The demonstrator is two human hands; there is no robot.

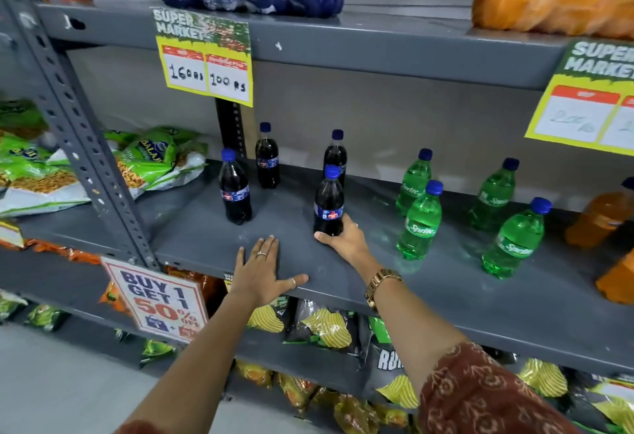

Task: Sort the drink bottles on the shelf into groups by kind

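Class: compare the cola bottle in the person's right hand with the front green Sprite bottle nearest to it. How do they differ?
The cola bottle holds dark liquid; the Sprite bottle is clear green. The right hand grips the cola bottle's base; nothing touches the Sprite bottle. The cola bottle stands upright; the Sprite bottle looks tilted. Both have blue caps and stand on the same shelf.

I'm facing a grey metal rack (343, 45) whose perforated upright (73, 118) slants across my left. Behind the shelves runs a plain pale wall (377, 114), evenly lit with no hard shadows. A yellow-and-green supermarket price card (206, 56) hangs from the upper shelf edge, and a second one (586, 104) hangs at far right, its writing too faint for me to read. Low on the left a buy-one-get-one sign (157, 299) is clipped near the post. Beneath it I see a light grey floor (61, 382), smooth and, I think, tiled.
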